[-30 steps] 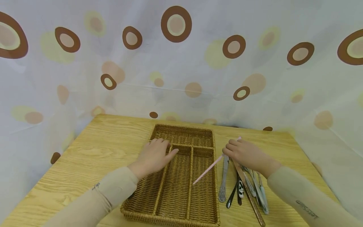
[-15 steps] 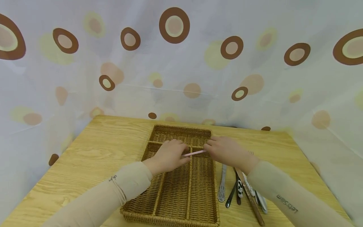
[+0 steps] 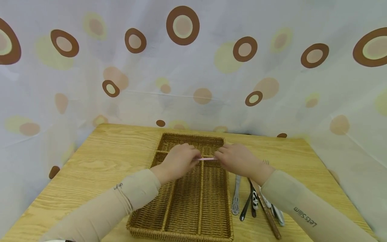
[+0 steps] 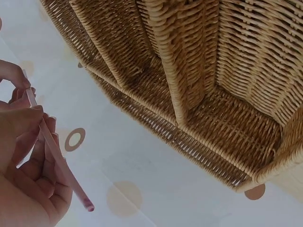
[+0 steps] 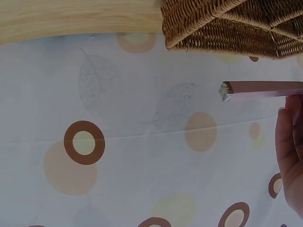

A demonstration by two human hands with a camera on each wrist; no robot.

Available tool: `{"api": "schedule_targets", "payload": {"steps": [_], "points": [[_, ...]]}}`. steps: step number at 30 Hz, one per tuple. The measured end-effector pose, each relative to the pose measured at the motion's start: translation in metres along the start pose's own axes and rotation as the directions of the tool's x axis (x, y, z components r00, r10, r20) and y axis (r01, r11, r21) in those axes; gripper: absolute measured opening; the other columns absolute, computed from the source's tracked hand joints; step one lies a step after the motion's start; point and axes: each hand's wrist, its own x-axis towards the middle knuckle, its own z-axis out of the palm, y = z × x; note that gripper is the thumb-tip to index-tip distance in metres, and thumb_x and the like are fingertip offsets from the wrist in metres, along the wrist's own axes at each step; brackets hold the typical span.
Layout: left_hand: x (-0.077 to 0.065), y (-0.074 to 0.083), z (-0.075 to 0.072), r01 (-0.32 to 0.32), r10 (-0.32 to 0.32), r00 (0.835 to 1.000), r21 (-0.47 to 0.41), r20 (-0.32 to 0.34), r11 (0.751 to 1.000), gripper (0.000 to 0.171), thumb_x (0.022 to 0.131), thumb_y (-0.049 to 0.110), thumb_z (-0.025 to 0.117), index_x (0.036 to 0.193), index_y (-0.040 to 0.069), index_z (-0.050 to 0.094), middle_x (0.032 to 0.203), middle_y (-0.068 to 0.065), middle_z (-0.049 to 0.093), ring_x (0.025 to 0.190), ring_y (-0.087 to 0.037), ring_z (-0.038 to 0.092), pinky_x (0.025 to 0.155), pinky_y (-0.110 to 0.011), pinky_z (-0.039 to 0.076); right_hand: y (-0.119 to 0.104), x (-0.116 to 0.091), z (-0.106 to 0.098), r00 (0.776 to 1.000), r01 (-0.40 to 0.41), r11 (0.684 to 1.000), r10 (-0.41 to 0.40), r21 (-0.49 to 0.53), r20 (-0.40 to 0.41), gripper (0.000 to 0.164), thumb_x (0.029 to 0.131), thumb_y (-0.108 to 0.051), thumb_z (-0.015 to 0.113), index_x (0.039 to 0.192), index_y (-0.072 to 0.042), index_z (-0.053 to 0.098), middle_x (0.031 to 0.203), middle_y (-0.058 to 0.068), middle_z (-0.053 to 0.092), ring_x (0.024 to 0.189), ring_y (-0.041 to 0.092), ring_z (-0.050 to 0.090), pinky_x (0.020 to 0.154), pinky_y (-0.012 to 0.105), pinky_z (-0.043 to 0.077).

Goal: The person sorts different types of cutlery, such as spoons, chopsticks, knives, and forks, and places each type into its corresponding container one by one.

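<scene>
Over the far part of the wicker tray (image 3: 184,233), both hands hold one slim pink chopstick (image 3: 208,158) between them. My left hand (image 3: 180,162) pinches one part of it, with the thumb (image 4: 26,118) laid across it in the left wrist view. My right hand (image 3: 237,160) grips the other part, its fingers curled. A short pink stretch shows between the hands in the head view. One end sticks out past the fingers in the right wrist view, where the chopstick (image 5: 262,90) looks square-sided.
Right of the tray, a loose pile of cutlery lies on the wooden table (image 3: 121,148): an ornate silver handle (image 3: 235,201), a long brown handle (image 3: 269,215), a black-and-white patterned handle (image 3: 255,201), and a fork (image 3: 265,162). A patterned cloth (image 3: 208,67) hangs behind.
My right hand has carried the chopstick left from above the cutlery to over the tray. My left hand has moved right from the tray's left side and taken hold of it; the chopstick now lies nearly level.
</scene>
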Motion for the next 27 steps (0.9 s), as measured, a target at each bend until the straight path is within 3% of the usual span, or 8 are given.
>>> {"api": "schedule_targets", "payload": {"steps": [4, 11, 18, 22, 27], "points": [[0.005, -0.002, -0.003, -0.031, 0.032, 0.999, 0.043, -0.029, 0.999, 0.011, 0.087, 0.023, 0.065, 0.093, 0.017, 0.071, 0.087, 0.005, 0.07, 0.079, -0.013, 0.063, 0.072, -0.028, 0.051, 0.0, -0.001, 0.001, 0.999, -0.031, 0.999, 0.031, 0.011, -0.022, 0.015, 0.077, -0.014, 0.073, 0.076, -0.014, 0.057, 0.069, -0.004, 0.061, 0.06, 0.01, 0.055, 0.05, 0.021, 0.041], [0.013, -0.01, -0.01, -0.001, 0.0, 0.999, 0.046, 0.036, 0.999, 0.014, 0.088, 0.022, 0.062, 0.095, 0.016, 0.072, 0.09, 0.002, 0.071, 0.084, -0.015, 0.065, 0.075, -0.031, 0.053, 0.004, -0.011, 0.0, 0.994, -0.109, 0.994, 0.109, 0.024, 0.001, 0.012, 0.079, -0.016, 0.072, 0.082, -0.013, 0.061, 0.068, -0.003, 0.06, 0.058, 0.009, 0.053, 0.052, 0.021, 0.042], [0.025, -0.034, -0.009, 0.08, -0.086, 0.99, 0.062, 0.112, 0.995, 0.014, 0.089, 0.019, 0.061, 0.097, 0.012, 0.071, 0.094, -0.002, 0.072, 0.083, -0.016, 0.068, 0.073, -0.031, 0.055, 0.017, -0.04, -0.003, 0.97, -0.242, 0.969, 0.242, 0.046, 0.001, 0.014, 0.08, -0.011, 0.07, 0.076, -0.012, 0.057, 0.064, -0.002, 0.056, 0.053, 0.01, 0.046, 0.049, 0.023, 0.036], [0.032, -0.049, -0.004, 0.091, -0.099, 0.984, 0.06, 0.147, 0.994, 0.013, 0.09, 0.018, 0.06, 0.088, 0.01, 0.07, 0.085, -0.002, 0.07, 0.076, -0.015, 0.062, 0.07, -0.029, 0.052, 0.019, -0.056, -0.005, 0.965, -0.263, 0.964, 0.262, 0.05, 0.028, 0.018, 0.081, -0.011, 0.068, 0.072, -0.013, 0.053, 0.06, -0.004, 0.05, 0.051, 0.007, 0.039, 0.047, 0.021, 0.031], [0.04, -0.068, 0.006, 0.111, -0.124, 0.977, 0.079, 0.174, 0.991, 0.014, 0.091, 0.016, 0.059, 0.083, 0.01, 0.069, 0.089, -0.005, 0.059, 0.077, -0.016, 0.054, 0.067, -0.029, 0.047, 0.018, -0.068, -0.003, 0.956, -0.289, 0.956, 0.286, 0.045, 0.063, 0.022, 0.082, -0.012, 0.067, 0.068, -0.015, 0.05, 0.056, -0.007, 0.04, 0.049, 0.005, 0.03, 0.047, 0.019, 0.025]]}}
